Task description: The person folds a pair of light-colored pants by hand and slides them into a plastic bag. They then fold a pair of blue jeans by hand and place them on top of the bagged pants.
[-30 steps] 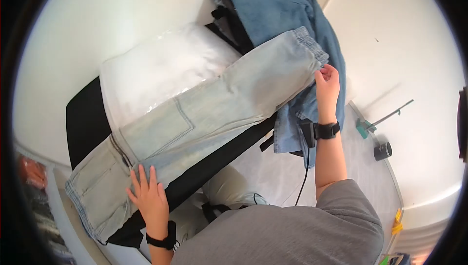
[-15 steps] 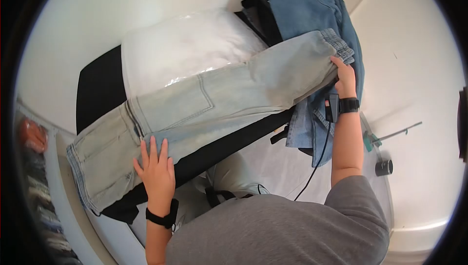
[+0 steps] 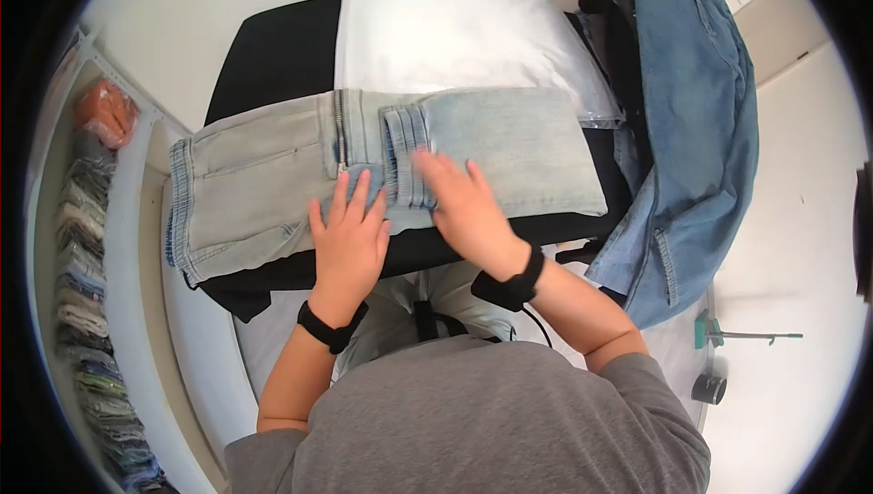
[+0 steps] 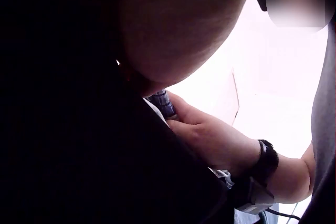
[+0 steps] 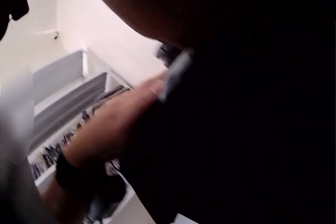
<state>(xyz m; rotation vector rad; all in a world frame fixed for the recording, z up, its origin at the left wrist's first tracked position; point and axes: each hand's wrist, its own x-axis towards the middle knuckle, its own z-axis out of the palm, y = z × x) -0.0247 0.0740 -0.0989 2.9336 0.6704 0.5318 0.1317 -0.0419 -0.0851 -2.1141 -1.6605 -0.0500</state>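
Pale denim trousers (image 3: 255, 153) lie across the black surface, one leg folded back so that its ribbed cuff (image 3: 409, 153) rests beside the zipper. My left hand (image 3: 350, 244) lies on the cloth just below the zipper, fingers spread. Over the cuff's right edge is my right hand (image 3: 468, 217), slightly blurred, its fingers extended. The left wrist view shows the right hand (image 4: 210, 134) against the blue ribbed cuff (image 4: 161, 103). In the right wrist view the left hand (image 5: 118, 119) touches a bit of pale cloth; the rest is dark.
Behind the trousers lies a white item in clear plastic (image 3: 446, 35) on the black surface (image 3: 273, 49). Blue jeans (image 3: 696, 103) hang over the right end. Shelves at the left hold bagged clothes (image 3: 86, 303). A green-handled tool (image 3: 750, 335) and a dark cup (image 3: 709, 389) are at lower right.
My right hand has brought the cuff end leftward, folding the leg over. My left hand remains near the zipper. The head view has shifted, showing the jeans farther right.
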